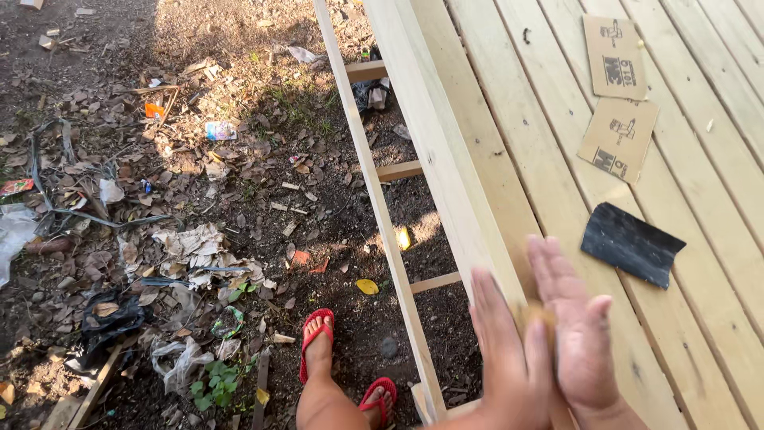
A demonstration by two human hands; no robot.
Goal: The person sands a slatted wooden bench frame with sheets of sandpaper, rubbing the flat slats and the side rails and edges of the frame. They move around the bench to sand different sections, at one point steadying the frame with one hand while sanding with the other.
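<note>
Sandpaper scrap: a small tan piece (539, 317) sits pinched between the two palms at 5 o'clock, only its upper edge showing; it is above the near edge of the wooden deck.
Left hand: left hand (503, 350) is flat, fingers straight and together, pressed palm-in against the scrap.
Right hand: right hand (579, 330) is likewise flat with fingers extended, pressed against the left, thumb raised; both look blurred.
Feet: two feet in red flip-flops (317, 338) stand on the soil at 6 o'clock, just beside the ladder-like frame.
Deck: pale plank deck (716, 239) fills the right side from 5 o'clock to 1 o'clock.
Dark sheet: a black curled abrasive sheet (630, 243) lies on the planks at 3 o'clock, near the hands but apart from them.
Frame: a light wooden rail with cross rungs (374, 191) runs along the deck edge from 6 o'clock to 12 o'clock.
Cardboard: two brown printed cardboard pieces (617, 137) lie touching at 2 o'clock, farther up the deck.
Ground: dark soil (239, 159) with dry leaves, plastic scraps and litter spreads from 7 o'clock to 11 o'clock.
</note>
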